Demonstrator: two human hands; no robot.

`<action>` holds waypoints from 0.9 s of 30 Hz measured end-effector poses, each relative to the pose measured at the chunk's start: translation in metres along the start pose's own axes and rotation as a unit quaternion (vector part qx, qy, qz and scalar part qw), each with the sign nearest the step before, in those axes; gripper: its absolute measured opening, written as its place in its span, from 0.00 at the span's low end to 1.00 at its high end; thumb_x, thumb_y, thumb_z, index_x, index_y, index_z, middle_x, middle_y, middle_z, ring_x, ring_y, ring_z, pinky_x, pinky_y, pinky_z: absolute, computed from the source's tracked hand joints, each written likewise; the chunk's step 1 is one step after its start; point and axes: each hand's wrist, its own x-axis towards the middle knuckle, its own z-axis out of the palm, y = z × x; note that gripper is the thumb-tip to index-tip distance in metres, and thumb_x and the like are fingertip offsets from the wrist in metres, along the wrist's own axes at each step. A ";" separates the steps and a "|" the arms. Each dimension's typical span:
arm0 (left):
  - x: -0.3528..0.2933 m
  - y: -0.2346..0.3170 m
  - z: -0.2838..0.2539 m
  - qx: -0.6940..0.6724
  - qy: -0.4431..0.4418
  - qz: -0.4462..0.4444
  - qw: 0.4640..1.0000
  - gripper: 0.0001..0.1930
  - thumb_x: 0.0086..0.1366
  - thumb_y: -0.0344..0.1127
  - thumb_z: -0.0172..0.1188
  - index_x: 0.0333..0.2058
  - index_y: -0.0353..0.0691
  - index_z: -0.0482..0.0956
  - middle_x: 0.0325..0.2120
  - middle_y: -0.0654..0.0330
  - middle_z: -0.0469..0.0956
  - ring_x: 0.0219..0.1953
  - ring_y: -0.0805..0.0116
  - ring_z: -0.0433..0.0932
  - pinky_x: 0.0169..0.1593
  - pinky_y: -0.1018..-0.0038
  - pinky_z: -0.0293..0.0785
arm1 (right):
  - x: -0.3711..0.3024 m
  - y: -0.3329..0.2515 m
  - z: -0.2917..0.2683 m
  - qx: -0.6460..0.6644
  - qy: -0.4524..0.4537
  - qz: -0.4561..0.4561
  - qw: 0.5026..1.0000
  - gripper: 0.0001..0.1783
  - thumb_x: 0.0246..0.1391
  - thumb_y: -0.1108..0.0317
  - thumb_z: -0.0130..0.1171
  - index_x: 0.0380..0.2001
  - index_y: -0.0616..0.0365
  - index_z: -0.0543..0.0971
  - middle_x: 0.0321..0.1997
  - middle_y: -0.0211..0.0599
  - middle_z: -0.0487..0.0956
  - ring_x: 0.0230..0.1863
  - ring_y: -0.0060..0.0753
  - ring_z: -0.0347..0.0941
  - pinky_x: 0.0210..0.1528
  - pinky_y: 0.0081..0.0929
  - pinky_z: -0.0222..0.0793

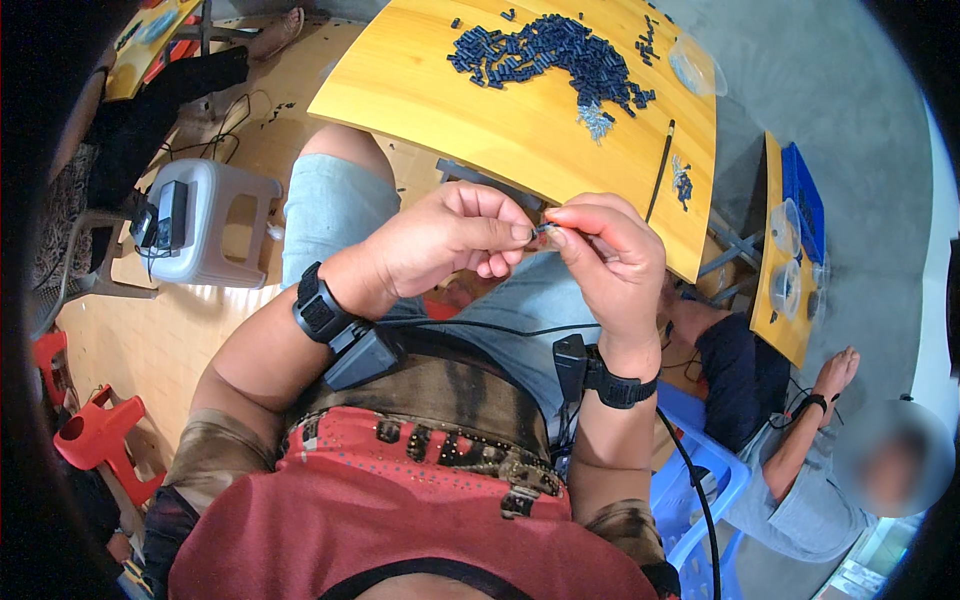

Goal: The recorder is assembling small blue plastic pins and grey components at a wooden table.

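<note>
Above my lap, just off the near edge of the yellow table (400,75), my two hands meet fingertip to fingertip. My left hand (465,232) is closed in a pinch, and my right hand (612,255) pinches from the other side. Between them is a tiny dark and silver piece (543,228), too small to make out fully. On the tabletop lies a heap of short black cylinders (560,50). A small pile of silver pins (596,121) touches its near side. Farther right are a thin black rod (661,170) and a little cluster of dark and silver pieces (682,184).
A clear tub (697,68) stands at the table's far right. A black cable (480,326) crosses my lap. To the left are a grey stool (215,215) and a red stool (105,430). A blue chair (700,480) and a seated person (800,500) are at right.
</note>
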 end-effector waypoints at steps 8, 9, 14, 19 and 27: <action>0.003 0.004 -0.003 -0.007 -0.028 0.012 1.000 0.05 0.60 0.33 0.59 0.31 0.38 0.77 0.23 0.64 0.76 0.24 0.79 0.74 0.28 0.85 0.68 | 0.010 -0.005 -0.006 -0.014 -0.041 -0.041 0.998 0.09 0.42 0.82 0.61 0.30 0.62 0.80 0.30 0.37 0.77 0.30 0.25 0.73 0.31 0.18 0.68; 0.003 0.003 -0.004 -0.007 -0.027 0.012 1.000 0.05 0.60 0.33 0.59 0.31 0.38 0.77 0.23 0.64 0.76 0.24 0.79 0.74 0.28 0.85 0.68 | 0.011 -0.006 -0.006 -0.022 -0.053 -0.044 0.997 0.09 0.42 0.82 0.61 0.30 0.62 0.80 0.30 0.37 0.77 0.30 0.25 0.73 0.31 0.18 0.68; 0.006 0.002 -0.006 -0.041 -0.063 0.007 0.997 0.05 0.61 0.31 0.57 0.33 0.36 0.76 0.26 0.66 0.76 0.25 0.80 0.74 0.29 0.85 0.68 | 0.016 -0.011 -0.007 -0.004 -0.058 -0.055 0.997 0.10 0.41 0.83 0.61 0.30 0.62 0.80 0.30 0.37 0.77 0.29 0.25 0.73 0.31 0.18 0.68; 0.007 0.002 -0.007 -0.046 -0.051 0.019 0.997 0.05 0.60 0.32 0.58 0.33 0.37 0.77 0.26 0.65 0.77 0.25 0.79 0.74 0.30 0.85 0.68 | 0.017 -0.005 -0.003 0.003 -0.051 -0.064 0.997 0.10 0.41 0.83 0.60 0.30 0.62 0.80 0.29 0.37 0.77 0.29 0.25 0.73 0.31 0.17 0.68; 0.006 0.001 -0.009 -0.049 -0.052 0.017 0.997 0.06 0.60 0.33 0.58 0.31 0.37 0.77 0.24 0.63 0.77 0.24 0.79 0.73 0.29 0.84 0.67 | 0.016 0.000 -0.004 0.023 -0.095 -0.045 0.994 0.09 0.42 0.83 0.60 0.30 0.62 0.80 0.30 0.37 0.77 0.31 0.28 0.74 0.33 0.20 0.68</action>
